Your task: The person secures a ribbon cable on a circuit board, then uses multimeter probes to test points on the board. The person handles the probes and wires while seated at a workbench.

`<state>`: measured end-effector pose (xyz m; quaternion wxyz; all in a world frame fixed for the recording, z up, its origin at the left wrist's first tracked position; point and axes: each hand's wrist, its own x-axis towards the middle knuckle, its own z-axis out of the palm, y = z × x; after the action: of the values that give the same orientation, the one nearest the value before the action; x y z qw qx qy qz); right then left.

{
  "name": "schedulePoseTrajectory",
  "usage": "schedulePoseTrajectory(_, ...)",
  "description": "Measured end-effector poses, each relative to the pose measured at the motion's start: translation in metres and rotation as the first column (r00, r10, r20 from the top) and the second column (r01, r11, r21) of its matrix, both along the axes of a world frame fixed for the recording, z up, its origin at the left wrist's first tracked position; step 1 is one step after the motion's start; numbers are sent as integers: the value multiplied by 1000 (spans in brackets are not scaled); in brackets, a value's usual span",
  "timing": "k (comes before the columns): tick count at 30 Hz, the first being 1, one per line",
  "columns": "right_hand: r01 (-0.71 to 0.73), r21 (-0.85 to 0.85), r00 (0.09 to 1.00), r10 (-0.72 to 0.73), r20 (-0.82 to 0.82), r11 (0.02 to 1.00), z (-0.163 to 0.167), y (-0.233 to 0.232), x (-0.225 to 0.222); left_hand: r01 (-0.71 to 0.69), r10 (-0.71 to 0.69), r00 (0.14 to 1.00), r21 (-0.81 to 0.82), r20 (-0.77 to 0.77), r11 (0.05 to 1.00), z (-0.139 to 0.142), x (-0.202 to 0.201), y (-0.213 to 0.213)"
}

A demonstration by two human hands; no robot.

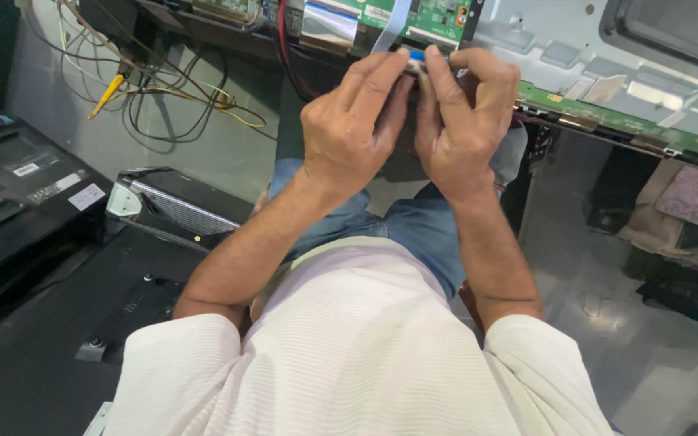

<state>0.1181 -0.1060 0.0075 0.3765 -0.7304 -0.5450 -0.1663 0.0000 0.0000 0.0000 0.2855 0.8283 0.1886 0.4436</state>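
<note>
My left hand (353,125) and my right hand (466,121) meet side by side at the near edge of an opened flat-screen panel. Their fingertips pinch the blue-tipped end of a flat ribbon cable (412,55), which runs up over a green circuit board (430,20). A long narrow green strip board (624,121) runs along the panel edge to the right of my right hand. The silver metal back plate (543,36) lies behind it. The connector under my fingers is hidden.
Tangled black, yellow and red wires (163,89) hang at upper left. A black television back cover (18,194) lies at left, a dark slatted part (175,206) beside it. Crumpled cloth (688,206) sits at right on a glossy grey floor (607,307).
</note>
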Motion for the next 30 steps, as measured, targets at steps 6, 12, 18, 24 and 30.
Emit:
schedulePoseTrajectory(6, -51, 19, 985, 53, -161, 999, 16, 2, 5, 53, -53, 998, -29, 17, 998, 6, 0, 5)
schedulePoseTrajectory(12, -116, -47, 976, 105, -190, 992, 48, 4, 18, 61, -62, 998, -107, -6, 992, 13, 1, 7)
schedulePoseTrajectory(18, -207, -237, 955, 144, -258, 949, 74, 8, 32, 84, -85, 996, -123, 0, 989, 15, 2, 8)
schedulePoseTrajectory(24, -311, -352, 949, 305, -75, 883, 85, 16, 52, 96, -100, 995, -115, -30, 989, 17, 1, 10)
schedulePoseTrajectory(30, -322, -441, 938, 347, -26, 838, 94, 22, 58, 100, -105, 994, -119, -37, 988, 20, 0, 8)
